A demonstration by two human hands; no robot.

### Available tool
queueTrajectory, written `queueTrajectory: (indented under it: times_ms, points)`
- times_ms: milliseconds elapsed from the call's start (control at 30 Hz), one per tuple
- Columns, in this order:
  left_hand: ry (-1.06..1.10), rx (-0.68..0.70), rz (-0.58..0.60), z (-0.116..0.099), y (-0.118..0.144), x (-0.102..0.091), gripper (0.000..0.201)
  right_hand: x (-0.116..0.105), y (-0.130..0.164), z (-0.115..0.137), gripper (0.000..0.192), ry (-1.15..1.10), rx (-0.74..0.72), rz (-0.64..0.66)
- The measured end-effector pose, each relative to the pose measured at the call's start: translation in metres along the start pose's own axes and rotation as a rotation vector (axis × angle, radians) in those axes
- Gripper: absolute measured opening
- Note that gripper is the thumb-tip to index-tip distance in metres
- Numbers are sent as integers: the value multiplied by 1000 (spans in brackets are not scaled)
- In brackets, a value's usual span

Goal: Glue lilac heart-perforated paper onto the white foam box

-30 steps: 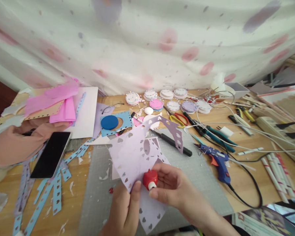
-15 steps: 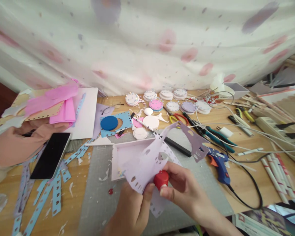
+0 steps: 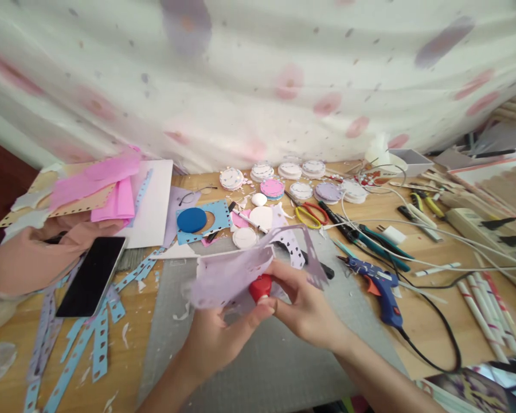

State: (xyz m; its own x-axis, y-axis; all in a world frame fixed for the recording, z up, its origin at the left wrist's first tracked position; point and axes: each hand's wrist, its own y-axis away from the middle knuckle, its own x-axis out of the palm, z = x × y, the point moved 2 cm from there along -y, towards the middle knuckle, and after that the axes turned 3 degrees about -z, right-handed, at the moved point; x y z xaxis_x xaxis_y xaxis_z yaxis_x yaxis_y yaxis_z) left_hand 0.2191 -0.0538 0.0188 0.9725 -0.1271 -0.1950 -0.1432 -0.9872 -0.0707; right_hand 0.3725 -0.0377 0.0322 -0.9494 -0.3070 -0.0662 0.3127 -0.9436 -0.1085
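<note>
My right hand (image 3: 303,307) is closed round a small red craft punch (image 3: 260,287), thumb below and fingers above it. Lavender paper (image 3: 227,275), pierced with small holes and blurred by motion, is gripped by my left hand (image 3: 219,338), its thumb near the punch. A cut-out strip of the paper (image 3: 312,258) trails to the right. Whether the punch's jaws are on the paper is hidden by my fingers. Behind the paper, a shallow pale box (image 3: 206,261) sits partly covered on the grey cutting mat (image 3: 167,344).
Decorated paper discs (image 3: 301,190) stand in stacks at the back. A blue glue gun (image 3: 382,287), pliers (image 3: 387,246) and scissors (image 3: 309,217) lie to the right among cables. On the left are a phone (image 3: 92,278) and punched blue strips (image 3: 79,355).
Both hands have shifted left and slightly up, with the punch and paper. The paper has swung lower and flatter, uncovering a heart-punched piece behind it.
</note>
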Motion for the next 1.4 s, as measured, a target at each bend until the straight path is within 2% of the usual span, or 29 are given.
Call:
queueTrajectory:
  times_ms: [133, 200, 433, 667, 767, 900, 1067, 1200, 1333, 1400]
  points:
    - [-192, 165, -60, 8, 2, -8, 28, 4, -9, -7, 18, 25, -13, 30]
    - [-240, 199, -95, 11, 2, -11, 33, 6, -11, -10, 18, 25, -6, 38]
    - [-252, 234, -100, 17, -4, -13, 40, 9, -19, -15, 16, -23, 41, 24]
    - [-170, 247, -110, 18, -9, -12, 43, 12, -23, -23, 17, -42, 52, 15]
    - [-118, 231, -119, 18, -11, -11, 44, 13, -26, -26, 13, -51, 51, 13]
    - [-97, 144, -109, 20, -10, -10, 39, 10, -27, -27, 11, -50, 36, 35]
    - [-89, 25, -78, 20, -6, -5, 33, -2, -18, -17, 12, -19, 16, 115]
    - [-31, -65, -2, 15, -1, -4, 29, -9, -8, -6, 17, -35, 48, 156]
    - [-127, -58, -150, 12, 6, -8, 38, -8, 1, 3, 17, 3, 52, 181]
    - [-162, -58, -168, 10, 9, -8, 40, -6, 6, 5, 17, 77, 41, 162]
